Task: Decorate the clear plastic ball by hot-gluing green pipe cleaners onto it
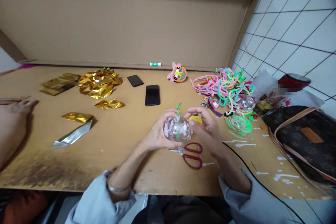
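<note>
A clear round ornament (177, 129) with pinkish-white bits inside and a green strip round it is above the table. My left hand (160, 133) is wrapped round its left side, thumb underneath. My right hand (206, 126) is at its right side, fingers curled, fingertips by its upper right; whether they pinch anything is too small to tell. A green stem (179, 106) sticks up from the ornament's top. Something yellow (196, 120) shows behind my right fingers. Red-handled scissors (193, 155) lie just below the ornament, blades pointing left.
Gold foil (100, 83) and a silver strip (72, 136) lie left. Two phones (152, 95) (135, 80) are mid-table. Pipe cleaners (223, 85), a green coil (238, 125), a brown bag (304, 140) and a black cable (244, 162) are right. Another person's hand (15, 122) rests far left.
</note>
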`<move>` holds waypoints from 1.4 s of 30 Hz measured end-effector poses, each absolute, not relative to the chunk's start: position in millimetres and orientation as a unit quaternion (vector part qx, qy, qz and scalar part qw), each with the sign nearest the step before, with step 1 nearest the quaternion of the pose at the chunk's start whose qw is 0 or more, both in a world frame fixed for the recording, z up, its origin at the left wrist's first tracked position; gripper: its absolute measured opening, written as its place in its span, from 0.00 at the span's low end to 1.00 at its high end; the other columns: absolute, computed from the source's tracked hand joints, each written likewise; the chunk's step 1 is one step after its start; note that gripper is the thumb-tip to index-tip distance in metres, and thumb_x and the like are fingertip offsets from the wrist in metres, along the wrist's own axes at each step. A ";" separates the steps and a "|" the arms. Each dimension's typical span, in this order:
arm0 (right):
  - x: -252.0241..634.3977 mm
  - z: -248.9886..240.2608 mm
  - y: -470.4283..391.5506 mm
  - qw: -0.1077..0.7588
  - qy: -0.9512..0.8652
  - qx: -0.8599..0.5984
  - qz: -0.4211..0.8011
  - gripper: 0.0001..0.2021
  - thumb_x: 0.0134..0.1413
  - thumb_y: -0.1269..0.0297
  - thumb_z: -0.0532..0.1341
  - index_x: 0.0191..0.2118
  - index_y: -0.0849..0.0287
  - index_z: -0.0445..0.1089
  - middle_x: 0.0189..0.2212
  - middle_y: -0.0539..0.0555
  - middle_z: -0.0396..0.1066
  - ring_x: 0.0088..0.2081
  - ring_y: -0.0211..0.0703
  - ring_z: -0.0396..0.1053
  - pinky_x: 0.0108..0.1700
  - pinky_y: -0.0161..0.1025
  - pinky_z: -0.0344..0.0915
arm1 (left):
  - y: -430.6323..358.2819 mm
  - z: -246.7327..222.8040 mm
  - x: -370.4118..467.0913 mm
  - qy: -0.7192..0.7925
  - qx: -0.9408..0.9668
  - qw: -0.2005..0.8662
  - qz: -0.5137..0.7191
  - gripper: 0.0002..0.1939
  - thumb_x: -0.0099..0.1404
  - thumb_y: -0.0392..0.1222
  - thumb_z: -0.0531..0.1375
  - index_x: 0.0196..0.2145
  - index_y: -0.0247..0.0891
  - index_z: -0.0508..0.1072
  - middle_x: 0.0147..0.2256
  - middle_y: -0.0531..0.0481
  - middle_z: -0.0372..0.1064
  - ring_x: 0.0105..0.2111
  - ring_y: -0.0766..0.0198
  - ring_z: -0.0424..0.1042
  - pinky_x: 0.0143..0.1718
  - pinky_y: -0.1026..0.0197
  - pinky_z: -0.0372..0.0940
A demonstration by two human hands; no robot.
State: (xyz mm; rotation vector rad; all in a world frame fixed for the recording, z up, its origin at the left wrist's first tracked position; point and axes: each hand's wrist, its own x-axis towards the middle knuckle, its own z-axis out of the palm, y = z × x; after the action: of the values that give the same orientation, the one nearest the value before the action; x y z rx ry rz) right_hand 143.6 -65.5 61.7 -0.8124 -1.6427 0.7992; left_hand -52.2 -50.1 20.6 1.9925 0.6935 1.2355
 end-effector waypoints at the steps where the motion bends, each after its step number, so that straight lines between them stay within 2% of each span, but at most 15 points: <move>1: 143.6 61.9 -65.1 0.543 -0.691 -0.345 0.328 0.09 0.57 0.68 0.59 0.45 0.53 0.68 0.39 0.51 0.73 0.44 0.41 0.70 0.49 0.41 0.65 | -50.8 21.3 -51.3 0.268 0.777 0.324 0.468 0.40 0.45 0.48 0.75 0.52 0.46 0.62 0.55 0.42 0.59 0.59 0.47 0.61 0.59 0.41 0.60; 6: 147.1 65.5 -58.8 0.535 -0.702 -0.391 0.260 0.00 0.54 0.67 0.62 0.33 0.56 0.70 0.30 0.49 0.72 0.35 0.40 0.70 0.40 0.38 0.65 | -53.0 22.9 -46.5 0.249 0.834 0.232 0.434 0.37 0.48 0.48 0.73 0.53 0.45 0.62 0.55 0.40 0.60 0.57 0.48 0.63 0.58 0.43 0.62; 11: 154.6 66.5 -52.9 0.483 -0.735 -0.402 0.255 0.05 0.49 0.68 0.66 0.25 0.57 0.71 0.24 0.48 0.71 0.29 0.38 0.68 0.36 0.37 0.63 | -53.1 23.4 -45.2 0.229 0.859 0.197 0.414 0.35 0.51 0.49 0.71 0.53 0.44 0.62 0.53 0.40 0.62 0.55 0.49 0.65 0.57 0.45 0.64; 22: 166.0 72.2 -47.7 0.411 -0.770 -0.374 0.313 0.06 0.49 0.67 0.66 0.24 0.58 0.71 0.23 0.48 0.72 0.27 0.37 0.68 0.33 0.35 0.62 | -55.6 22.6 -43.1 0.241 0.869 0.169 0.397 0.33 0.52 0.51 0.69 0.51 0.42 0.63 0.53 0.40 0.65 0.54 0.48 0.67 0.54 0.46 0.66; 27: 173.1 76.5 -42.3 0.338 -0.808 -0.360 0.322 0.05 0.48 0.69 0.66 0.25 0.59 0.72 0.24 0.48 0.71 0.28 0.36 0.67 0.33 0.35 0.61 | -56.7 23.9 -41.7 0.227 0.882 0.174 0.374 0.32 0.52 0.49 0.69 0.51 0.41 0.61 0.52 0.38 0.66 0.54 0.48 0.68 0.53 0.47 0.67; 31: 176.8 79.5 -38.3 0.294 -0.837 -0.344 0.308 0.06 0.49 0.70 0.67 0.25 0.59 0.72 0.24 0.48 0.71 0.27 0.35 0.66 0.34 0.34 0.60 | -58.6 24.3 -39.9 0.221 0.884 0.178 0.370 0.33 0.53 0.47 0.68 0.52 0.41 0.60 0.51 0.39 0.67 0.54 0.49 0.68 0.54 0.47 0.66; 37: 176.8 84.6 -37.1 0.225 -0.870 -0.362 0.250 0.07 0.49 0.69 0.68 0.24 0.59 0.70 0.24 0.47 0.71 0.30 0.37 0.67 0.40 0.38 0.57 | -61.4 24.5 -38.5 0.230 0.880 0.209 0.360 0.33 0.52 0.46 0.68 0.53 0.42 0.60 0.51 0.40 0.67 0.51 0.50 0.70 0.52 0.49 0.68; 42: 176.5 87.4 -37.5 0.180 -0.881 -0.363 0.245 0.06 0.51 0.70 0.65 0.26 0.59 0.70 0.24 0.47 0.71 0.29 0.37 0.67 0.40 0.38 0.55 | -61.8 23.5 -39.6 0.235 0.881 0.211 0.351 0.34 0.51 0.45 0.68 0.54 0.41 0.59 0.51 0.40 0.67 0.51 0.50 0.70 0.52 0.49 0.67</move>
State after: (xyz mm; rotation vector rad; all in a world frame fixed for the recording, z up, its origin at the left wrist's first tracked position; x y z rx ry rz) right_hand 176.5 -37.5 87.4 -1.0259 -2.4886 0.6920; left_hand -39.6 -61.8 23.5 2.4489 0.6523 0.9764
